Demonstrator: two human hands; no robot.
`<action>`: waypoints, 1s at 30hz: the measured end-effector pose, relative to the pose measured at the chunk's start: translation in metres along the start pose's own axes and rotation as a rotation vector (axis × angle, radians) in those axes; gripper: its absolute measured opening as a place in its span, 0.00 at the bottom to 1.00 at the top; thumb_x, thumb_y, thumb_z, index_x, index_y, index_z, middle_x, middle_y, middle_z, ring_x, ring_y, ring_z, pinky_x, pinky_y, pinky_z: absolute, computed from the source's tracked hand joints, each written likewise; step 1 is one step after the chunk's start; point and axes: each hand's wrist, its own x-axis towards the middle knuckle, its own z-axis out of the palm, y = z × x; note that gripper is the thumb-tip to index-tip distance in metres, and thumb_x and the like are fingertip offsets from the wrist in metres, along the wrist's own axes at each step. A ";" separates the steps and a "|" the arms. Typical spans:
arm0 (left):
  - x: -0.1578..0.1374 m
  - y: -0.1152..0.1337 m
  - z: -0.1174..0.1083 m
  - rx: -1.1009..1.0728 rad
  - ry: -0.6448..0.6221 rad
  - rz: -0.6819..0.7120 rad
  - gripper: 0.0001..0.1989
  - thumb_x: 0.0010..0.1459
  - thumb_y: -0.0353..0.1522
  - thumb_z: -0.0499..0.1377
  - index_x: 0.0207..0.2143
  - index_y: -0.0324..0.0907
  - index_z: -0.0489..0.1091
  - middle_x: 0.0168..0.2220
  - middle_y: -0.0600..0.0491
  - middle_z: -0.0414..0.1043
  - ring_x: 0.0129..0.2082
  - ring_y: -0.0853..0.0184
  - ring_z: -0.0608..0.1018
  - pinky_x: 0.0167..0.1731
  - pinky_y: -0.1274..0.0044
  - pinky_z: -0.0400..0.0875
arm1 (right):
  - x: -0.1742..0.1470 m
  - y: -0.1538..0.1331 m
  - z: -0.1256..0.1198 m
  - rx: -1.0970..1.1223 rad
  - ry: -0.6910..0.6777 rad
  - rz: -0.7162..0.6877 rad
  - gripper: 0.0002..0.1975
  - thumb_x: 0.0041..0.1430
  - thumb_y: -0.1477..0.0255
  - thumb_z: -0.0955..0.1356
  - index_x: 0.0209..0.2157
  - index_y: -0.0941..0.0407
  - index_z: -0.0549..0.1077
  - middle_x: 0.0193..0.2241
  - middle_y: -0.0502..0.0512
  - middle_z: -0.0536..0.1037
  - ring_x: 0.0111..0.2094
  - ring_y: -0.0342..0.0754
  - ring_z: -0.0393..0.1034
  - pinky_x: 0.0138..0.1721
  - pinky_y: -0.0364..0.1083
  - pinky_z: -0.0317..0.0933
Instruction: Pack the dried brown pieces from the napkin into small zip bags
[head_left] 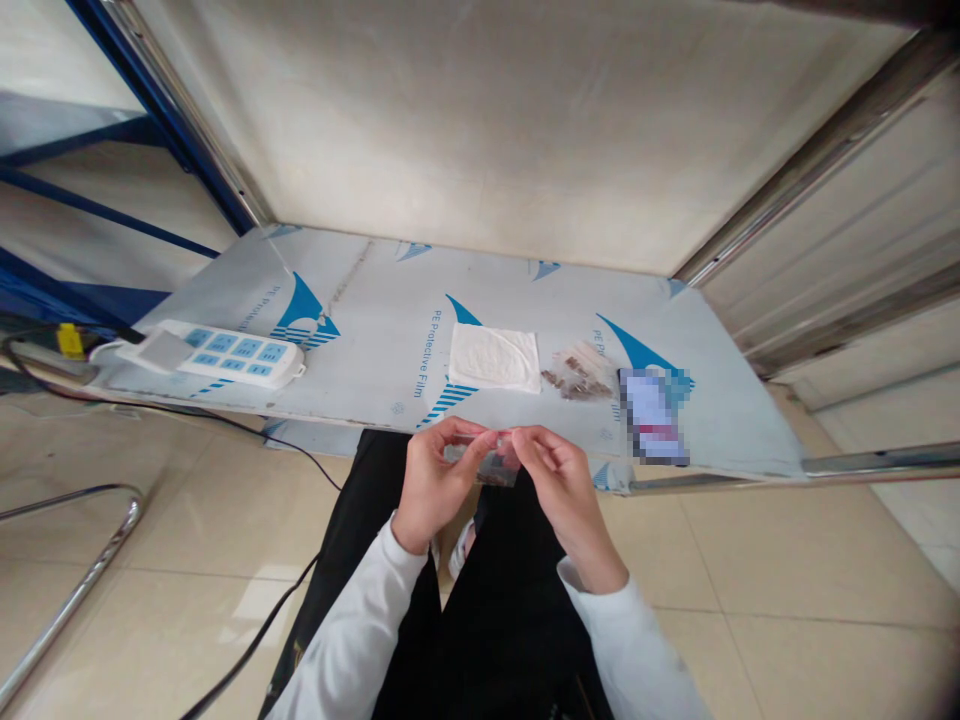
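Over my lap, just in front of the table edge, a small clear plastic bag hangs between my hands. My left hand is closed, pinching the bag's top edge between thumb and fingers. On the other side, my right hand is also closed, with its fingertips on the same top edge. What the bag contains is too small to make out. Beyond my hands a white folded cloth or tissue lies flat on the table. Right of it sits another clear bag with small brown pieces in it.
The narrow table is covered in printed protective film. A white power strip with a plug lies at the left, its black cable trailing to the floor. A pixelated phone-like object rests near the right front edge.
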 end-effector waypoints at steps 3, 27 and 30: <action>-0.002 0.000 0.006 0.006 0.010 0.009 0.09 0.52 0.35 0.65 0.28 0.38 0.75 0.27 0.51 0.78 0.29 0.68 0.78 0.34 0.78 0.72 | -0.003 0.000 -0.003 -0.013 0.018 -0.003 0.10 0.57 0.63 0.70 0.30 0.56 0.75 0.26 0.51 0.77 0.31 0.45 0.71 0.34 0.42 0.64; 0.016 0.011 0.014 0.006 -0.151 -0.030 0.22 0.64 0.44 0.49 0.47 0.42 0.76 0.45 0.48 0.78 0.44 0.60 0.78 0.51 0.69 0.67 | 0.050 -0.019 -0.056 -0.232 0.182 -0.075 0.17 0.52 0.56 0.70 0.32 0.57 0.76 0.26 0.53 0.79 0.25 0.45 0.73 0.29 0.44 0.66; 0.016 0.010 0.011 0.046 -0.044 -0.024 0.23 0.64 0.45 0.49 0.49 0.42 0.74 0.47 0.48 0.77 0.40 0.63 0.78 0.48 0.70 0.67 | 0.107 -0.010 -0.098 -0.568 0.420 0.013 0.21 0.56 0.55 0.65 0.39 0.59 0.75 0.32 0.57 0.81 0.27 0.45 0.74 0.29 0.43 0.67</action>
